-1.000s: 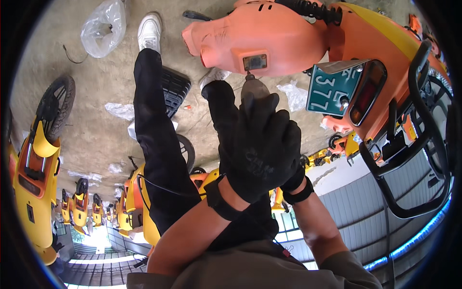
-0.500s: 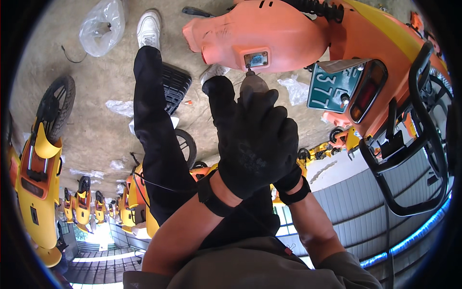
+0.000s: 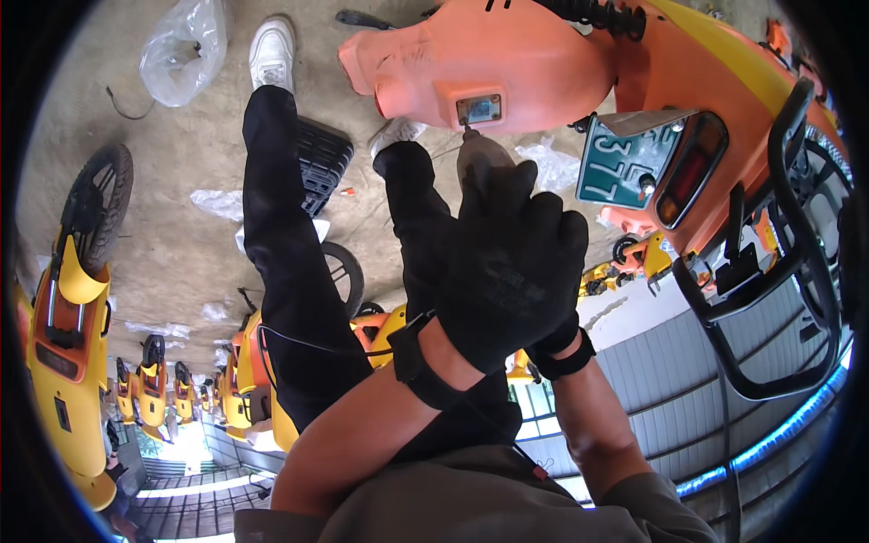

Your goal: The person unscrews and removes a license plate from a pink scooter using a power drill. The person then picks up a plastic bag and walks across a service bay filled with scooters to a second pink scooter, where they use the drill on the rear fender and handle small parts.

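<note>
Both my hands wear black gloves and are clasped together around a power drill with a tapered nose [image 3: 482, 156]. My left hand [image 3: 514, 281] lies on top, its fingers wrapped over. Beneath it sits my right hand [image 3: 554, 338], whose fingers are mostly hidden; it appears closed on the drill's grip. The drill's bit meets the lower left corner of a small metal plate [image 3: 484, 109]. That plate is set in the orange body panel [image 3: 557, 68] of a scooter lying ahead of me. Much of the drill's body is covered by the gloves.
Right of my hands are the scooter's green number plate [image 3: 625, 163], tail light [image 3: 692, 172] and black rack [image 3: 769, 385]. A black plastic crate [image 3: 321, 163] lies by my legs, with a clear plastic bag [image 3: 184, 54] farther left. Several yellow scooters [image 3: 68, 362] stand around.
My clasped hands have swung slightly right and turned a little, while the drill bit stays at the same corner of the metal plate. The whole view has shifted slightly.
</note>
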`<control>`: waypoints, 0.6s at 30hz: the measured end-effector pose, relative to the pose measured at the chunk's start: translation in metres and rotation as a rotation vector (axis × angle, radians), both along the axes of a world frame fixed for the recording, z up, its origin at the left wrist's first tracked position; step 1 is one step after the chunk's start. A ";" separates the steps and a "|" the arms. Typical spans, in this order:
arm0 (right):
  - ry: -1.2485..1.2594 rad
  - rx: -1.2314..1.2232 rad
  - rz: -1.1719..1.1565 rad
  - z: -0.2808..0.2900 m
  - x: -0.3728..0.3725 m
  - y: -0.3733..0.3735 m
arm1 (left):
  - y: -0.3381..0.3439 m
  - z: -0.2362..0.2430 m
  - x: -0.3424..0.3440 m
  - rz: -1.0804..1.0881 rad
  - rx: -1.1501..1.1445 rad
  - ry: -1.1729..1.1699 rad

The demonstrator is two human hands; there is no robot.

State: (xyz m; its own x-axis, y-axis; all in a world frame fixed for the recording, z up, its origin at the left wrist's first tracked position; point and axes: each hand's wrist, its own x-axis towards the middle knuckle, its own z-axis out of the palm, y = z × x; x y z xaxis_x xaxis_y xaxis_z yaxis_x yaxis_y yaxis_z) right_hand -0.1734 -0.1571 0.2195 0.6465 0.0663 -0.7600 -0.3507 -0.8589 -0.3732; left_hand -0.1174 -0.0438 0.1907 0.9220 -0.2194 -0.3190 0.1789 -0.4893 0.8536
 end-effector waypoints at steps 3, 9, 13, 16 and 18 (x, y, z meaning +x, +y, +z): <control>0.009 0.004 -0.009 0.003 0.000 -0.001 | -0.001 0.002 0.005 -0.003 -0.007 -0.020; 0.048 0.012 -0.015 0.011 0.001 -0.006 | -0.003 0.011 0.018 -0.034 -0.047 0.028; 0.105 0.011 -0.027 0.017 0.005 -0.013 | -0.001 0.020 0.026 -0.025 -0.068 0.006; 0.147 -0.012 -0.012 0.039 0.004 -0.027 | 0.014 0.024 0.034 0.203 -0.232 0.096; 0.155 -0.002 0.027 0.049 -0.003 -0.035 | 0.039 0.002 0.018 0.347 -0.141 0.215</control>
